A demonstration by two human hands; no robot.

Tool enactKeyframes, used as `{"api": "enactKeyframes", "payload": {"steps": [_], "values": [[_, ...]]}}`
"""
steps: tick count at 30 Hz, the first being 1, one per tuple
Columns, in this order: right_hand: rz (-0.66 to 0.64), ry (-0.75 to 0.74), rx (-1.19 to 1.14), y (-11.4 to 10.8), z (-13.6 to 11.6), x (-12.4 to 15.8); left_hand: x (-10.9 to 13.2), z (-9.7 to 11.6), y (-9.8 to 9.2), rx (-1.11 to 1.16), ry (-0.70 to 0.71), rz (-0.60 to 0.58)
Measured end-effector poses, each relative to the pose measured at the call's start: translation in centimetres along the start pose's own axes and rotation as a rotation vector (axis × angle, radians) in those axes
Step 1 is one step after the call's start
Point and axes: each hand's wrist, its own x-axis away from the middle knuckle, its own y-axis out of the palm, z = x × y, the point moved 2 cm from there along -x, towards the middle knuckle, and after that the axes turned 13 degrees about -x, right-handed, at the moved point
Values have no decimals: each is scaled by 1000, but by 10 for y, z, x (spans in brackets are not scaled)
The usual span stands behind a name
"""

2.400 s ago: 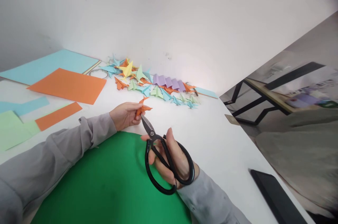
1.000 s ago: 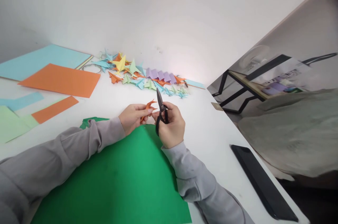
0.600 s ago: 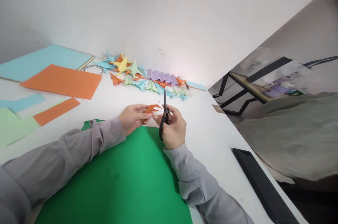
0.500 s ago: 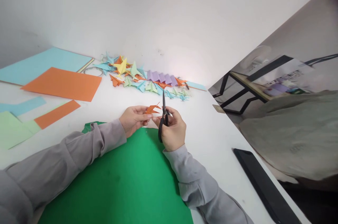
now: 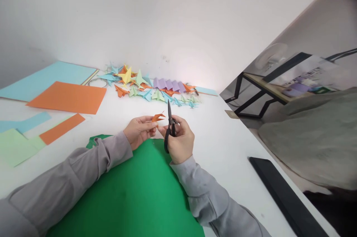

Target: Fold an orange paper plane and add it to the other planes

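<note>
A small orange folded-paper piece [image 5: 157,118] with pointed ends is pinched between the thumb and fingers of my left hand [image 5: 140,131]. My right hand [image 5: 182,139] grips black-handled scissors [image 5: 169,118], their blades pointing up and together. The scissors stand just right of the orange paper, apart from it. My right fingertips come close to the left ones beneath the paper; whether they touch it I cannot tell. Under both forearms lies a large green sheet [image 5: 128,192].
Several coloured origami birds [image 5: 126,76] and a pleated purple paper [image 5: 169,85] lie along the wall. Orange sheets [image 5: 69,97], a blue sheet [image 5: 55,75] and green scraps [image 5: 16,147] are at left. A long black object [image 5: 281,192] lies by the table's right edge.
The orange paper has turned slightly in my left fingers. My right hand and the scissors have shifted a little left, with the blades leaning more to the left.
</note>
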Motion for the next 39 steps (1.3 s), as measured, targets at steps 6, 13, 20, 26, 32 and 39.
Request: {"api": "enactKeyframes", "payload": {"steps": [6,13,20,26,32,39], "values": [[-45,6,-19,1,-4,5,2,-1,2,-2,18,-18],[-14,19,2,-1,-5,2,0,2,4,-65,59,55],[-66,40,-44,-2,-3,2,-3,0,3,-51,51,34],[-42,-117,44,-7,1,6,-4,-1,1,-27,-5,-26],[-71,-276,205,-5,1,9,-4,-2,1,-52,-39,-64],[-67,-330,235,-5,0,7,-3,-1,2,-95,-55,-128]]}}
